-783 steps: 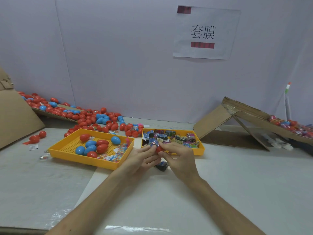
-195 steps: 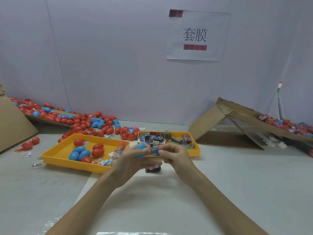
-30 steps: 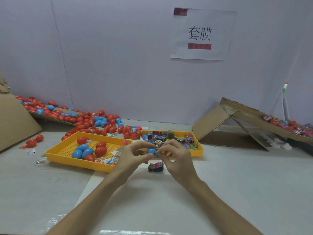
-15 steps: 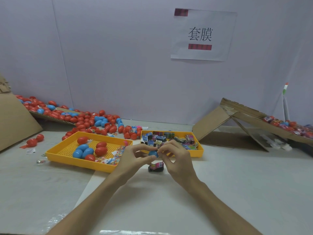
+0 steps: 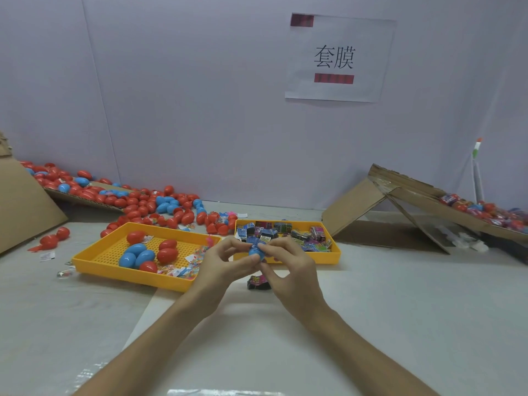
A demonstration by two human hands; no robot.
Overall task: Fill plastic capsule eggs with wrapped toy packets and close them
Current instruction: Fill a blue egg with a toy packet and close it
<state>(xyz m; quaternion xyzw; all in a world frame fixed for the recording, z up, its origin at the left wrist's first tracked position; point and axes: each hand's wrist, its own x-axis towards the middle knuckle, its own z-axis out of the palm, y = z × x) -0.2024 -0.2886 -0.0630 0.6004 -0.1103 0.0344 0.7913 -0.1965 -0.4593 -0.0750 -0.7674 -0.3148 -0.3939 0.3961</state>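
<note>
A blue capsule egg [image 5: 255,250] is held between both hands above the table, in front of the right tray. My left hand [image 5: 221,265] pinches it from the left with thumb and fingers. My right hand [image 5: 291,267] grips it from the right, fingertips at its top; whether a packet is inside is hidden. One dark wrapped packet [image 5: 259,282] lies on the table under the hands. The right yellow tray [image 5: 328,257] holds many wrapped toy packets [image 5: 285,234]. The left yellow tray [image 5: 108,267] holds red and blue eggs [image 5: 143,254] and small colourful packets.
A large heap of red and blue eggs [image 5: 137,202] spreads along the back left on cardboard. A cardboard ramp [image 5: 400,207] at the right carries more wrapped eggs. A cardboard sheet [image 5: 20,207] leans at the far left. A paper sign hangs on the wall.
Over the last second both hands stay together on the blue egg, fingers shifting slightly round it. 26 seconds ago they held a red egg at the same spot.
</note>
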